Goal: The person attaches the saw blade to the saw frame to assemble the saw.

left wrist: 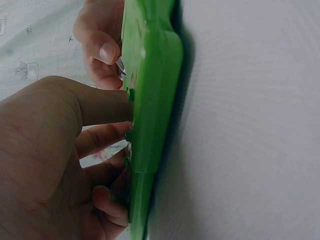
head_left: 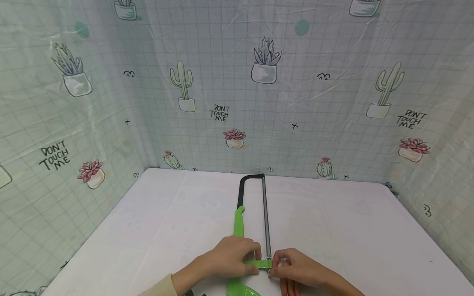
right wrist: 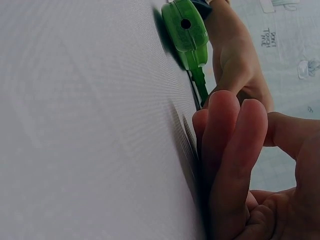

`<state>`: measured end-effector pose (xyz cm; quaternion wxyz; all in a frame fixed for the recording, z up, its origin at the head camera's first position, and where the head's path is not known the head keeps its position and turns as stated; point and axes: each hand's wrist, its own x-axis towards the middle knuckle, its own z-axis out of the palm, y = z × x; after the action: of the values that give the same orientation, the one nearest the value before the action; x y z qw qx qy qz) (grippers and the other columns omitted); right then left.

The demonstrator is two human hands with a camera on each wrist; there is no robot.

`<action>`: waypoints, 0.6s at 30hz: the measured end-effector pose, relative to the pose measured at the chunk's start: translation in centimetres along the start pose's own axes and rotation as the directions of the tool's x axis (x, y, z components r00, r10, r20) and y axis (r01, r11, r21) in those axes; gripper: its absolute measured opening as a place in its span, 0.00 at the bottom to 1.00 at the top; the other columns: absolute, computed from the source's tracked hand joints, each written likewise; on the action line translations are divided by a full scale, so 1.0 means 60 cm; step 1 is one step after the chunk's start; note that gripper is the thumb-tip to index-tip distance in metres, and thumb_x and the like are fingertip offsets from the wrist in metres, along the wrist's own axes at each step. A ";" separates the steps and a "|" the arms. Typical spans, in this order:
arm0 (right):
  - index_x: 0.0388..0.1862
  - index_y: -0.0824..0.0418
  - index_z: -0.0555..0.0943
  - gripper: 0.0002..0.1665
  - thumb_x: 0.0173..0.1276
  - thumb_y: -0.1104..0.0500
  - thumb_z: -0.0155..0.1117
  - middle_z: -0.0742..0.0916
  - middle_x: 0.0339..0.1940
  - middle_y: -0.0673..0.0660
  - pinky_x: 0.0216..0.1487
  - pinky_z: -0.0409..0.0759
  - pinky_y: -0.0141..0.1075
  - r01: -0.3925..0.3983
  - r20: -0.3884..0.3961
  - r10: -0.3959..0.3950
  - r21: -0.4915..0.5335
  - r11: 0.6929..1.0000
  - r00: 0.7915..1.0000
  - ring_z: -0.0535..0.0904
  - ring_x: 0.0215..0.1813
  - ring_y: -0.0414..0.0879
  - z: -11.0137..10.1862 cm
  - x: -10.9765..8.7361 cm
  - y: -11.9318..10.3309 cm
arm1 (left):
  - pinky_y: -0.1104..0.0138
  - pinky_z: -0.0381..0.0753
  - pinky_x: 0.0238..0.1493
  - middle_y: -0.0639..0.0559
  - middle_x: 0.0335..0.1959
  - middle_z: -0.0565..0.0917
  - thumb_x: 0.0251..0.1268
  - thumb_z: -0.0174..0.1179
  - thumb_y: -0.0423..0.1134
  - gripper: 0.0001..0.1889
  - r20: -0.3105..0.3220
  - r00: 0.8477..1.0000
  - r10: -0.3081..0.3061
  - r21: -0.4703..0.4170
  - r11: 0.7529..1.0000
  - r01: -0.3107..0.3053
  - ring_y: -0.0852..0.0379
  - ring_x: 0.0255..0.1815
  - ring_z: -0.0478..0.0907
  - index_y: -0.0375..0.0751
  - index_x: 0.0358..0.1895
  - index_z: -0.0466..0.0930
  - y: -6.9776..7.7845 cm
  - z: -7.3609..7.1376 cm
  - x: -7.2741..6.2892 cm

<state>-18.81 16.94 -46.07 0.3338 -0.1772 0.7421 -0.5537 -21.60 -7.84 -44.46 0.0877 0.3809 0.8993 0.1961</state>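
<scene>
A hacksaw (head_left: 238, 222) with a green handle and a black front frame lies on the white table, pointing away from me. Its grey blade (head_left: 266, 218) runs along the right side down to a green cross arm. My left hand (head_left: 235, 257) grips the saw about this arm, with thumb and fingers on either side. In the left wrist view its fingertips meet the green body (left wrist: 155, 100). My right hand (head_left: 300, 267) pinches the small metal fitting (head_left: 269, 273) at the blade's near end, which its fingers partly hide. Its other fingers (right wrist: 232, 155) curl down close to the table.
The white table (head_left: 185, 213) stretches out on both sides of the saw. Behind it and at its sides hangs a gridded sheet (head_left: 296, 102) printed with potted cacti. Part of a dark thing (head_left: 189, 293) shows at the bottom edge, beside the left forearm.
</scene>
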 end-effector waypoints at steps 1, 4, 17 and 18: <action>0.38 0.61 0.78 0.09 0.71 0.56 0.62 0.86 0.16 0.54 0.15 0.73 0.28 -0.002 -0.001 0.002 -0.002 1.000 1.000 0.76 0.11 0.34 0.000 0.000 0.000 | 0.75 0.69 0.33 0.72 0.28 0.76 0.61 0.70 0.53 0.08 0.000 1.000 -0.001 0.002 1.000 0.001 0.74 0.29 0.70 0.62 0.40 0.83 0.000 0.000 0.000; 0.38 0.61 0.78 0.09 0.71 0.56 0.62 0.86 0.16 0.53 0.15 0.73 0.28 -0.006 -0.004 0.006 -0.002 1.000 1.000 0.76 0.11 0.34 0.000 0.000 -0.001 | 0.75 0.69 0.33 0.72 0.28 0.76 0.61 0.70 0.53 0.08 -0.001 1.000 -0.001 0.007 1.000 0.001 0.74 0.29 0.70 0.62 0.40 0.83 0.000 0.000 0.000; 0.38 0.61 0.79 0.07 0.69 0.58 0.60 0.86 0.16 0.53 0.14 0.72 0.27 -0.011 -0.008 0.011 -0.009 1.000 1.000 0.75 0.11 0.34 -0.001 0.000 -0.004 | 0.75 0.69 0.33 0.72 0.28 0.76 0.60 0.70 0.53 0.08 -0.010 1.000 0.002 0.008 1.000 -0.002 0.74 0.29 0.70 0.62 0.39 0.83 0.000 -0.002 0.001; 0.38 0.62 0.79 0.07 0.69 0.58 0.60 0.86 0.16 0.53 0.14 0.72 0.27 -0.008 -0.007 0.008 -0.007 1.000 1.000 0.75 0.11 0.33 -0.001 0.000 -0.004 | 0.75 0.69 0.33 0.72 0.28 0.76 0.60 0.70 0.53 0.08 -0.011 1.000 0.002 0.009 1.000 -0.002 0.74 0.29 0.70 0.62 0.39 0.83 0.000 -0.002 0.001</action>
<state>-18.88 16.92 -45.80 0.3330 -0.1736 0.7459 -0.5501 -21.68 -7.81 -44.38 0.0806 0.3812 0.9002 0.1943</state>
